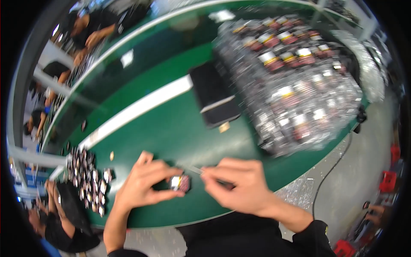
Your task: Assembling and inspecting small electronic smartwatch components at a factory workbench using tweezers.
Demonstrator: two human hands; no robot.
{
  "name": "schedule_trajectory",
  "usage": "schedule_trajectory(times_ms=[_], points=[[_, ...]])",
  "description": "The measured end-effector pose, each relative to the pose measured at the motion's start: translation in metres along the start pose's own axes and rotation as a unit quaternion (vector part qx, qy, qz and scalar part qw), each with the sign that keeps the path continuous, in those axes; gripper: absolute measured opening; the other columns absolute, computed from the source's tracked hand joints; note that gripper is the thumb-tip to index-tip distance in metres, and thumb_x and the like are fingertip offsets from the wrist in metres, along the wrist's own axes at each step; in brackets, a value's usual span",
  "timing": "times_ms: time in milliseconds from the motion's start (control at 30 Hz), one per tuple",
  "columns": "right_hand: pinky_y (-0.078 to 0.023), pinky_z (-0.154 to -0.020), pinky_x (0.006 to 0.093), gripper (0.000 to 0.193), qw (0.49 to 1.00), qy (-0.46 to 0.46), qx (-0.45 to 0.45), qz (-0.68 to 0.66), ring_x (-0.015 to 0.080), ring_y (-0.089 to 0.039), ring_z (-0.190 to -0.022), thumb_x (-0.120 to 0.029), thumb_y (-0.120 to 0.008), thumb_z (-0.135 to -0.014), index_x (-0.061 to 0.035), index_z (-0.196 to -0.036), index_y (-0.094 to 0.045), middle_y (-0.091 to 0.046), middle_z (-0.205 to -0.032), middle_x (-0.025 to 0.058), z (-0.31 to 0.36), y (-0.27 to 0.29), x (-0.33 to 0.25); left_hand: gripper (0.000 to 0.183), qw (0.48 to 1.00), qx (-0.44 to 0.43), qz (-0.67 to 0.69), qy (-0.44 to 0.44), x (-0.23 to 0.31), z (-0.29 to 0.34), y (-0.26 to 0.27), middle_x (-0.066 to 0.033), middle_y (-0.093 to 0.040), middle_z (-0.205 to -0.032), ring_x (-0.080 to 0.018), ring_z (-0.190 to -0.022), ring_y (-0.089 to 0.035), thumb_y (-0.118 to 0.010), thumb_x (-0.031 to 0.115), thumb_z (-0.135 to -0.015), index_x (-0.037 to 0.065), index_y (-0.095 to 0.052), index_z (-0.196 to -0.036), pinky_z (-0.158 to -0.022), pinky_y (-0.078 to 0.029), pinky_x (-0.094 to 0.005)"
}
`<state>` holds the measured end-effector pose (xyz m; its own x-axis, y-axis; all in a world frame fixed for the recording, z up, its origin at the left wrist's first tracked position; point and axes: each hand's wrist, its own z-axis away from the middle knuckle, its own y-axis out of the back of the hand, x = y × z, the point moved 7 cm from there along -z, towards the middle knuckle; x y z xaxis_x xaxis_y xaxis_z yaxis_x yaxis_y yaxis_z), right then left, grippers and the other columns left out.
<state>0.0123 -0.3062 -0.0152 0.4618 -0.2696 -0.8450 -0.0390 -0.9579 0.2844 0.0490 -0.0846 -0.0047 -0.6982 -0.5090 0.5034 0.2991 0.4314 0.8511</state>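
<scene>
Near the front edge of the green table, my left hand (147, 184) pinches a small block-shaped part (183, 183) between thumb and fingers. The part has a pale top and a reddish-pink side; its finer detail is blurred. Just to the right, my right hand (242, 184) is closed round a slim tool with a thin shiny shaft (196, 170) and what looks like a dark handle. The shaft points left, toward the part. Blur hides whether its tip touches anything, and its exact kind is unclear.
Many similar small parts (87, 180) lie heaped at the left. Clear plastic trays (274, 124) with reddish parts are stacked at the far right. A black flat case (209, 85) sits behind my hands, beside a white strip (141, 107). Other people (64, 214) are at the left.
</scene>
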Motion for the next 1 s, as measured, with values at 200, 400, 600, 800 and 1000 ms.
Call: schedule_trajectory(times_ms=[200,400,600,800,1000], points=[[-0.054,-0.056,0.0374,0.015,0.998,-0.019,0.026,-0.057,0.0249,-0.067,-0.061,-0.003,-0.08,-0.094,0.0042,-0.107,-0.081,-0.069,-0.081,0.0117,0.01,-0.003,0.001,0.056,0.986,0.107,0.094,0.087,-0.001,0.003,0.035,0.0003,-0.073,-0.081,-0.0116,-0.071,-0.056,-0.108,0.032,-0.062,0.006,-0.086,-0.106,-0.072,-0.04,-0.0296],[-0.057,-0.061,0.044,0.015,0.999,-0.004,0.035,-0.039,0.0334,-0.071,-0.065,-0.009,-0.077,-0.096,0.0035,-0.105,-0.081,-0.071,-0.084,0.0136,0.01,-0.005,0.005,0.06,0.982,0.117,0.102,-0.104,0.082,-0.137,0.074,-0.005,-0.081,-0.095,-0.0139,-0.07,-0.057,-0.105,0.035,-0.067,0.004,-0.085,-0.114,-0.064,-0.044,-0.0295],[-0.058,-0.065,0.0467,0.015,0.999,-0.005,0.013,-0.034,0.0373,-0.071,-0.069,-0.01,-0.076,-0.097,0.0032,-0.104,-0.081,-0.071,-0.085,0.0148,0.008,-0.006,0.005,0.048,0.958,0.027,0.11,-0.264,0.156,-0.31,0.024,-0.0083,-0.072,-0.116,-0.0236,-0.101,-0.068,-0.098,0.026,-0.084,0.004,-0.081,-0.123,-0.094,-0.054,-0.04],[-0.059,-0.069,0.0501,0.017,0.999,-0.025,0.006,-0.033,0.0407,-0.072,-0.073,-0.014,-0.074,-0.099,0.0021,-0.101,-0.079,-0.071,-0.088,0.0151,0.01,-0.01,0.007,0.043,0.949,-0.012,-0.077,-0.304,0.154,-0.361,-0.019,-0.0014,-0.065,-0.133,-0.0257,-0.124,-0.056,-0.093,0.035,-0.09,0.019,-0.086,-0.129,-0.107,-0.038,-0.0444],[-0.06,-0.064,0.0462,0.012,1.0,-0.008,0.009,-0.007,0.0372,-0.073,-0.07,-0.015,-0.077,-0.097,-0.0033,-0.1,-0.081,-0.072,-0.085,0.0115,0.01,-0.007,0.001,0.029,0.951,0.115,-0.105,-0.265,0.122,-0.29,0.036,-0.0029,-0.068,-0.128,-0.0264,-0.116,-0.059,-0.085,0.017,-0.095,0.019,-0.083,-0.124,-0.1,-0.044,-0.0432]])
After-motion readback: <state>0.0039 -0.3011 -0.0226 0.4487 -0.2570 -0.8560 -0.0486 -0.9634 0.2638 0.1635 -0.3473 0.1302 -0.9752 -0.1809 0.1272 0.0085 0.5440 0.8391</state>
